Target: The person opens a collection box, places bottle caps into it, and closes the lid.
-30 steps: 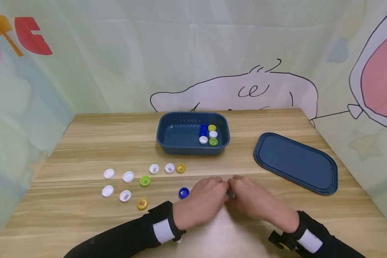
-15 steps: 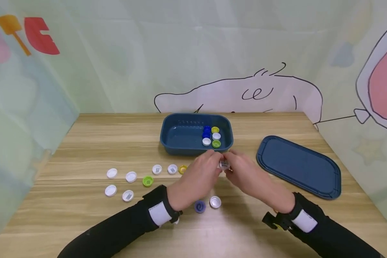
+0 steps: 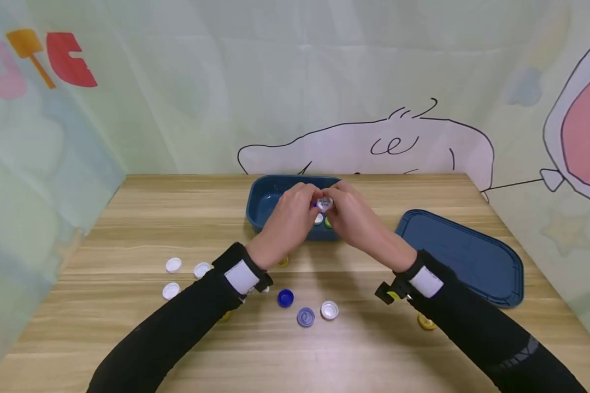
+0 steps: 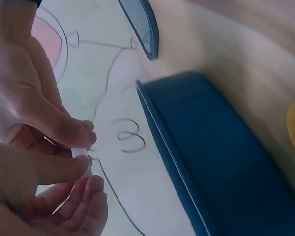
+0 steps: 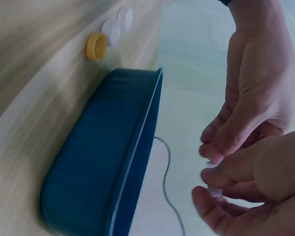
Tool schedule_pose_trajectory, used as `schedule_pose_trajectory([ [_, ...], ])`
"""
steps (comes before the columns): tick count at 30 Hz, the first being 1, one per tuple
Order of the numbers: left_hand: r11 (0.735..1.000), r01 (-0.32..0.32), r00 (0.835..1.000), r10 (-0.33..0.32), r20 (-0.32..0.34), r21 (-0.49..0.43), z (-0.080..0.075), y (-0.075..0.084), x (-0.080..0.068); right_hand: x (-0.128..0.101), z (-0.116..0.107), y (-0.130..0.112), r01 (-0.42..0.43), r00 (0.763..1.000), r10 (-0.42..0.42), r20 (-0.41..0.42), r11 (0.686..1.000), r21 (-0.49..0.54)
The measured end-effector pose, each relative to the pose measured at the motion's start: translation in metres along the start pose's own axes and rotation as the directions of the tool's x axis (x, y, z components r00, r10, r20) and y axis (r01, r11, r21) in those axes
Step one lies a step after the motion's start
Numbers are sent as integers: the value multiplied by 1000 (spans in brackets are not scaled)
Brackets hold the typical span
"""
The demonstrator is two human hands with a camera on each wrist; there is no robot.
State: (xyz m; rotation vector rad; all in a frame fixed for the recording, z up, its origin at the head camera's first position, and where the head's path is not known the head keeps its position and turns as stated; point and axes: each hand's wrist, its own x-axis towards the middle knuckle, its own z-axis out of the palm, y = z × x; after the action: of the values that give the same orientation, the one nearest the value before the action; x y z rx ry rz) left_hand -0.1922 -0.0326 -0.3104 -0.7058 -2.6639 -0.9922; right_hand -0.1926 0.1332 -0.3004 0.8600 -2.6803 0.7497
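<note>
A: Head view first. Where's the cap [image 3: 324,204]?

B: Pinched between the fingertips of the left hand [image 3: 290,221] and the right hand [image 3: 351,221], up over the bin [image 3: 258,203], at about 12 o'clock from the loose caps. A second ago both hands were low on the table [image 3: 128,218] near its front edge; half a second ago they had lifted halfway. I judge the cap is about to go into the bin.

A: Left wrist view?

B: The left hand's thumb and fingers [image 4: 83,167] pinch the cap's white edge [image 4: 83,156]; the right hand's fingers [image 4: 71,132] press on it from above. The bin [image 4: 221,162] lies at 3 o'clock.

A: Right wrist?

B: Same pinch: the cap [image 5: 214,191] sits between both sets of fingertips, the bin [image 5: 113,157] at 9 o'clock.
</note>
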Motion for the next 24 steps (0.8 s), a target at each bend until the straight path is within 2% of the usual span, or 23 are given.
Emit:
schedule_pose_trajectory([
  [6,993,99,995,-99,9,-57,-3,-17,24,23,9,10,-46,999,47,-16,998,40],
  [12,981,195,979,-194,67,-14,-3,-34,42,44,26,25,-54,999,54,-4,997,51],
  [16,973,231,968,-232,95,16,2,-45,52,56,37,38,-53,998,52,30,998,41],
  [24,951,306,945,-309,107,41,18,-65,68,73,60,60,-109,991,103,87,992,65],
])
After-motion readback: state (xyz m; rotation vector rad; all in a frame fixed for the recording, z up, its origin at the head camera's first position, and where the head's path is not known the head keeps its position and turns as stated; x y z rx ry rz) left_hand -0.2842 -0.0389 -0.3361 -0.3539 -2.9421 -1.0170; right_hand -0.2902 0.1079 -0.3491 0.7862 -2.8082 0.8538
